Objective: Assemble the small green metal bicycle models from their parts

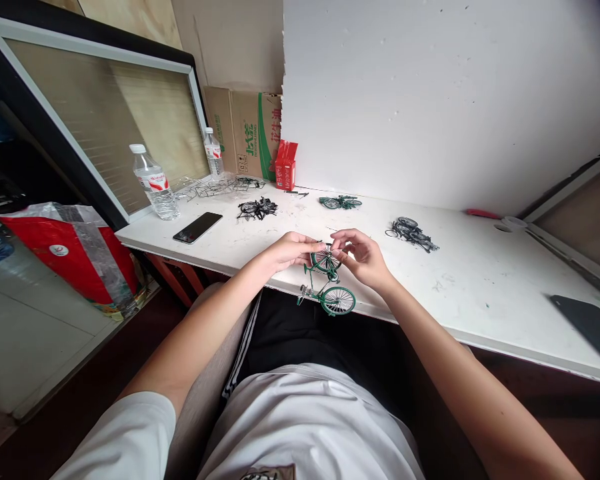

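Observation:
A small green model bicycle (pixel 330 287) hangs upright over the front edge of the white table (pixel 480 287). My left hand (pixel 287 252) pinches its upper wheel from the left. From the right, my right hand (pixel 363 257) pinches the same wheel with its fingertips. The lower wheel (pixel 338 301) hangs free below the table edge, above my lap.
Other model bicycles lie on the table: a black one (pixel 257 209), a green one (pixel 340 202), a dark one (pixel 411 233). A phone (pixel 198 227), two water bottles (pixel 154 183), a red carton (pixel 285 165), wire parts (pixel 213 189) and a dark pad (pixel 590 327) also sit there.

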`<state>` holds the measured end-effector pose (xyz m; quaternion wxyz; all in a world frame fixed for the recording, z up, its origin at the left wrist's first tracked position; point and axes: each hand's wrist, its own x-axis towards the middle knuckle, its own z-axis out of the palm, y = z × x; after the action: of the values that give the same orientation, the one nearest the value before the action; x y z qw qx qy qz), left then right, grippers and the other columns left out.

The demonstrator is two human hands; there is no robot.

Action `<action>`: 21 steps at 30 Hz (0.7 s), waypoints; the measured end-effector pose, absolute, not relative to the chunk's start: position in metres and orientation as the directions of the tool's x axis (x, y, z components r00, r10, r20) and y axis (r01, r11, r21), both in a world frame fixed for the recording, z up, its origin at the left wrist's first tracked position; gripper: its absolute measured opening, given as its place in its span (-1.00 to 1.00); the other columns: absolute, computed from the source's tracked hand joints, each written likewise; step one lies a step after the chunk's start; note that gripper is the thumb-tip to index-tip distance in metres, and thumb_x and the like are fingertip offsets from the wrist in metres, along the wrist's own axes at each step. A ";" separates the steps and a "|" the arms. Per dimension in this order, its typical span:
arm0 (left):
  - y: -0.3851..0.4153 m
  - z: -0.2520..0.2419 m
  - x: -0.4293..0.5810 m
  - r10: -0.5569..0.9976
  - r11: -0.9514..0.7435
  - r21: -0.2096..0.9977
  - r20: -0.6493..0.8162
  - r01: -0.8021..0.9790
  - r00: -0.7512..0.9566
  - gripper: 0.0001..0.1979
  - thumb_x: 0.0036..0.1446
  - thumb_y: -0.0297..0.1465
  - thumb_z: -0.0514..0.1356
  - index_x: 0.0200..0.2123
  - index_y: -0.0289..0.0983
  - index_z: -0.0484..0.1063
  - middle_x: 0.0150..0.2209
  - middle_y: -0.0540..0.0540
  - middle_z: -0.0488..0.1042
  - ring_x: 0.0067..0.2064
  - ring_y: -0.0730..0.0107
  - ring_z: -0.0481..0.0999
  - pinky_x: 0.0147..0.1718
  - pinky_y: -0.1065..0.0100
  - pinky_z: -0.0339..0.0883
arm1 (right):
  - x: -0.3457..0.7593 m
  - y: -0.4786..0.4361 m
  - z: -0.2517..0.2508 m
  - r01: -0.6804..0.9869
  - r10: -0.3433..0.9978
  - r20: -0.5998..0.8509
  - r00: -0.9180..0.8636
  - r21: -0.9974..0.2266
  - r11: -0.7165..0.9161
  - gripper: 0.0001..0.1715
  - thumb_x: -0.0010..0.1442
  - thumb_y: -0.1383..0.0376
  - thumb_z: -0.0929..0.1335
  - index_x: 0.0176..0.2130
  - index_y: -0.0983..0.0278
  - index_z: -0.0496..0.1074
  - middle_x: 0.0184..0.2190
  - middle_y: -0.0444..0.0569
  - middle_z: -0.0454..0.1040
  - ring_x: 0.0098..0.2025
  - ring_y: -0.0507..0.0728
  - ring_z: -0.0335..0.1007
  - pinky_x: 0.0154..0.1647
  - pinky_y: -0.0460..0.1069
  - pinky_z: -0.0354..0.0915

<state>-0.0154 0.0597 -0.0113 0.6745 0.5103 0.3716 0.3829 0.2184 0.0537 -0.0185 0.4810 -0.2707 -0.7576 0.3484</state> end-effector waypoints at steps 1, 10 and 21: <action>0.060 -0.011 -0.016 0.894 0.186 0.973 -0.111 -0.135 0.434 -0.52 -0.12 -0.18 0.65 -0.20 -0.36 0.72 -0.18 -0.25 0.69 -0.27 0.35 0.59 -0.20 0.28 0.39 | 0.218 0.054 -0.018 0.064 0.747 0.537 -0.392 -0.794 0.604 -0.60 0.30 0.01 0.54 0.05 0.10 0.55 -0.21 -0.02 0.55 -0.17 0.18 0.46 -0.11 0.11 0.45; 0.061 -0.011 -0.015 0.888 0.199 0.971 -0.123 -0.130 0.442 -0.49 -0.15 -0.18 0.66 -0.19 -0.37 0.73 -0.18 -0.25 0.70 -0.31 0.40 0.59 -0.22 0.31 0.41 | 0.213 0.050 -0.019 -0.042 0.769 0.507 -0.390 -0.844 0.535 -0.64 0.26 0.11 0.58 0.03 0.09 0.62 -0.24 -0.04 0.57 -0.17 0.16 0.47 -0.09 0.11 0.44; 0.058 -0.008 -0.015 0.870 0.215 0.971 -0.143 -0.103 0.472 -0.55 -0.11 -0.19 0.64 -0.23 -0.37 0.74 -0.22 -0.24 0.69 -0.34 0.43 0.54 -0.26 0.32 0.35 | 0.212 0.045 -0.018 -0.048 0.811 0.447 -0.379 -0.884 0.465 -0.61 0.21 0.04 0.60 -0.02 0.12 0.65 -0.28 -0.04 0.54 -0.24 0.14 0.45 -0.20 0.09 0.46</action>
<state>-0.0149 0.0575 -0.0079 0.6854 0.5162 0.3715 0.3547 0.2117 0.0454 -0.0184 0.4869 -0.2710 -0.7037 0.4407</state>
